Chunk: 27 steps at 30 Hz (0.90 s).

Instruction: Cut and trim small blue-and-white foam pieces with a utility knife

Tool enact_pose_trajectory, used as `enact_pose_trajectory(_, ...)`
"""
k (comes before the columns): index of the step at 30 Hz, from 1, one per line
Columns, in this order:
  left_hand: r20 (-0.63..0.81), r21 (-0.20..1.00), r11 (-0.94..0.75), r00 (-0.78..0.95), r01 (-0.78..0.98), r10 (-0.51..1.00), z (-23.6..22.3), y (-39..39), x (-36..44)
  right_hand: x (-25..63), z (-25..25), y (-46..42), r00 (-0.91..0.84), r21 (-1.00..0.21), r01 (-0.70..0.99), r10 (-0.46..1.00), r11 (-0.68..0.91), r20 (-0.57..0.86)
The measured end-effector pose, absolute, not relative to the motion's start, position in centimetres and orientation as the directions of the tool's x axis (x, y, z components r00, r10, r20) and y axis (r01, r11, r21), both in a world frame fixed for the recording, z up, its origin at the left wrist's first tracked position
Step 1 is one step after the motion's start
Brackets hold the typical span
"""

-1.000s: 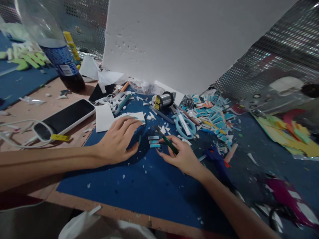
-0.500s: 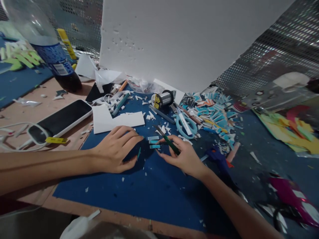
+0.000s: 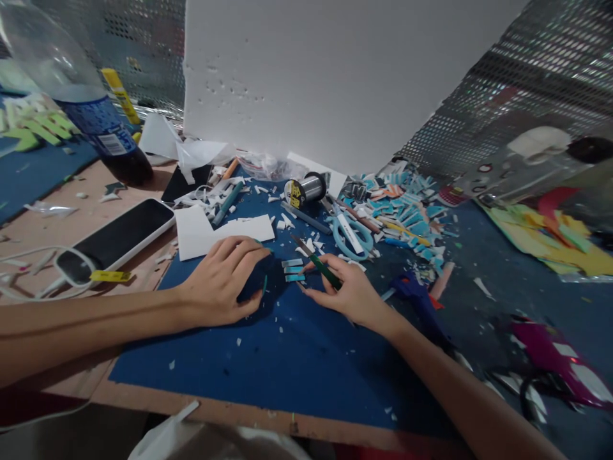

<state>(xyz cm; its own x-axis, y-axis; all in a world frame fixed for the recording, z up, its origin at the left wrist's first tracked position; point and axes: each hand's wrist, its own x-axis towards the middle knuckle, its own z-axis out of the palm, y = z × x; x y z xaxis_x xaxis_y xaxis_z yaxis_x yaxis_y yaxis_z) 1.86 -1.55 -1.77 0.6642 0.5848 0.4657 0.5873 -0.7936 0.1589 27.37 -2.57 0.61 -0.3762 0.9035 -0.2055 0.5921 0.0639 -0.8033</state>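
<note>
My left hand (image 3: 223,281) rests on the blue mat (image 3: 220,364), its fingers bent and the thumb apart, with nothing visible between them. A craft knife (image 3: 326,272) with a green handle lies in my right hand (image 3: 357,295), its dark narrow blade slanting up and away to the left. Just left of my right fingertips sit a few small blue-and-white strips (image 3: 294,270), roughly side by side. The right thumb and index tips are close to them; I cannot tell whether they touch. A cut white board (image 3: 201,239) lies beyond my left hand.
Behind the strips are a wire spool (image 3: 304,190), light blue scissors (image 3: 353,236) and a heap of blue-white scraps (image 3: 407,204). A phone (image 3: 119,239) and a bottle (image 3: 105,128) stand left. A blue glue gun (image 3: 416,297) lies right. A large white panel (image 3: 325,83) rises behind.
The whole view has shifted slightly. My left thumb and fingers have moved a little; my right hand keeps the craft knife in nearly the same pose beside the strips.
</note>
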Motion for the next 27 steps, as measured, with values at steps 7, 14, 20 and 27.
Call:
enact_pose_trajectory(7,0.453,0.155,-0.796,0.674,0.585,0.584,-1.7,-1.7,1.7,27.7,1.4,-2.7,-0.345,-0.786,0.618,0.909,0.031,-0.236)
enact_pose_trajectory(14,0.448,0.176,-0.801,0.678,0.572,0.583,-1.8,-1.5,1.7,27.2,1.6,-3.1,-0.281,-0.717,0.697,0.916,-0.01,-0.285)
enact_pose_trajectory(20,0.441,0.169,-0.93,0.819,0.325,0.367,-1.7,-1.5,1.7,27.0,1.3,-2.9,-0.279,-0.719,0.695,0.924,0.006,-0.262)
enact_pose_trajectory(27,0.295,0.22,-0.934,0.893,0.281,0.339,-1.6,-1.3,1.8,26.9,1.4,-3.0,-0.283,-0.719,0.695,0.922,0.009,-0.263)
